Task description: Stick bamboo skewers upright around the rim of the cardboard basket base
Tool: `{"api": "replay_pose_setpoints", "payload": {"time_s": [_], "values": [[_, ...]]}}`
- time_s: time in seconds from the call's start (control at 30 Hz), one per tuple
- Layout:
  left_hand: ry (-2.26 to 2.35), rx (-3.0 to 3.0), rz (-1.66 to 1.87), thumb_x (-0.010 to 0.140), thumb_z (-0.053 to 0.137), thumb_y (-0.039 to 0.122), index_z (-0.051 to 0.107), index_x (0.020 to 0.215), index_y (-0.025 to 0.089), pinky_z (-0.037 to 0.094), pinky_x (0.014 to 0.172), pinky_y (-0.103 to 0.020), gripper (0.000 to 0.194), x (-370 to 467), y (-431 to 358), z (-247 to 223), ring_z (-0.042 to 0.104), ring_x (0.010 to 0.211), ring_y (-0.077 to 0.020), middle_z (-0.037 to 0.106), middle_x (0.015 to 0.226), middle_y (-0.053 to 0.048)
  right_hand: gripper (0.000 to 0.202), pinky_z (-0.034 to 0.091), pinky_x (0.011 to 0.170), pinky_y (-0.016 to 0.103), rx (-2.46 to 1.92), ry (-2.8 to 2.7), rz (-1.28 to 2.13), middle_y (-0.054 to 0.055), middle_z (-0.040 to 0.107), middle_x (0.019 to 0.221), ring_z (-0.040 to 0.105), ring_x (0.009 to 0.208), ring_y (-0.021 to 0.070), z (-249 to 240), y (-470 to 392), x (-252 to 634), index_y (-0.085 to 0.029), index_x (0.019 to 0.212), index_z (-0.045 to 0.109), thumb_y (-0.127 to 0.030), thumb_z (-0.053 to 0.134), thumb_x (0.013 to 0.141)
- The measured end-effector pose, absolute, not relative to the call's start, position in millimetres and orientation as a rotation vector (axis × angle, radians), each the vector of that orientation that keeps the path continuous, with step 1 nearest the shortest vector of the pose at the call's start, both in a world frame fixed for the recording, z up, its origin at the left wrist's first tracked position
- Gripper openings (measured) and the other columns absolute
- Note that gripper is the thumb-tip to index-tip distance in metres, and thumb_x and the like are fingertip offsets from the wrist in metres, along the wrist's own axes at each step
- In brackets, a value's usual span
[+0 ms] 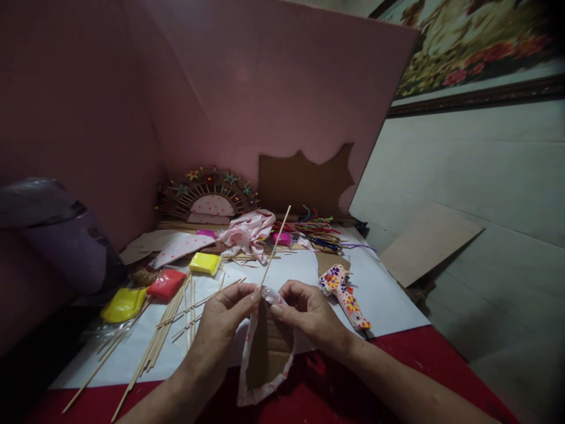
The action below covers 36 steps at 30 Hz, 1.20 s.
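Note:
A piece of brown cardboard [269,347] edged with folded pink-dotted cloth hangs between my hands, low in the middle. My left hand [232,312] pinches a thin wooden stick [277,244] at the cardboard's top edge, and the stick slants up and to the right. My right hand [309,312] is closed on the cloth edge at the top right of the same piece, its thumb on the front. To the right of that hand lies a flower-patterned glue gun [344,294] on white paper.
Wooden sticks [163,335] and yellow [205,263] and red [166,284] packets lie left. Pink cloth [249,232], scissors [326,240] and a decorated fan shape [212,197] are behind. Cut cardboard [304,182] leans on the pink panel [265,82].

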<state>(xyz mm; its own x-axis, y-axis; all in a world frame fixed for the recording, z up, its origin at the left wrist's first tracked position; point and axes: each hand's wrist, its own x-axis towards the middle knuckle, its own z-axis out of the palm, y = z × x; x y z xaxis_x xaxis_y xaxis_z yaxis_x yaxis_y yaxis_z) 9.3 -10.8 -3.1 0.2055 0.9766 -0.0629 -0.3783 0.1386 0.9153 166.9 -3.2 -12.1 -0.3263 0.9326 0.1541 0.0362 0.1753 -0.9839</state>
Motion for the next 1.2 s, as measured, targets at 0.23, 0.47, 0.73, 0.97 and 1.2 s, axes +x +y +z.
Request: {"api": "replay_pose_setpoints", "payload": {"time_s": [0.23,0.47,0.73,0.97,1.2], "values": [[0.807,0.932,1.194,0.070,0.064,0.025,0.067,0.074,0.016,0.043,0.060,-0.024,0.010,11.4,-12.1,-1.1,0.058,0.059,-0.0142,0.067,0.064,-0.001,0.024,0.037,0.057,0.023,-0.953,-1.563,1.265,-0.001,0.051,0.065,0.045,0.060,0.0107,-12.7,-1.9,167.6,-0.015,0.069,0.052,-0.037,0.063,0.070],[0.823,0.945,1.183,0.071,0.063,0.024,0.067,0.075,0.016,0.043,0.059,-0.025,0.009,10.0,-12.2,-2.2,0.058,0.059,-0.0145,0.067,0.065,-0.001,0.023,0.037,0.057,0.023,-0.954,-1.544,1.290,-0.001,0.051,0.066,0.045,0.059,0.0105,-14.9,-1.6,167.5,-0.016,0.070,0.052,-0.036,0.063,0.070],[0.827,0.925,1.182,0.072,0.063,0.022,0.065,0.073,0.016,0.044,0.060,-0.024,0.006,9.7,-12.0,-5.3,0.059,0.059,-0.0134,0.069,0.066,-0.001,0.023,0.037,0.057,0.023,-0.934,-1.538,1.310,-0.001,0.051,0.067,0.045,0.060,0.0106,-15.2,-2.2,167.6,-0.016,0.070,0.053,-0.036,0.063,0.071],[0.765,0.951,1.173,0.071,0.065,0.022,0.065,0.081,0.017,0.045,0.066,-0.026,0.011,12.2,-11.0,-6.3,0.061,0.068,-0.0152,0.069,0.074,-0.002,0.025,0.036,0.055,0.023,-0.911,-1.484,1.328,-0.002,0.049,0.065,0.044,0.058,0.0095,-13.3,-1.4,168.3,-0.015,0.070,0.052,-0.037,0.064,0.070],[0.783,0.973,0.957,0.067,0.069,0.025,0.066,0.084,0.015,0.043,0.060,-0.024,0.020,12.3,-16.4,-7.5,0.061,0.064,-0.0151,0.068,0.072,-0.003,0.027,0.034,0.048,0.019,-0.855,-1.444,1.368,-0.004,0.047,0.061,0.041,0.051,0.0067,-18.5,0.5,166.4,-0.014,0.073,0.053,-0.038,0.065,0.070]]}}
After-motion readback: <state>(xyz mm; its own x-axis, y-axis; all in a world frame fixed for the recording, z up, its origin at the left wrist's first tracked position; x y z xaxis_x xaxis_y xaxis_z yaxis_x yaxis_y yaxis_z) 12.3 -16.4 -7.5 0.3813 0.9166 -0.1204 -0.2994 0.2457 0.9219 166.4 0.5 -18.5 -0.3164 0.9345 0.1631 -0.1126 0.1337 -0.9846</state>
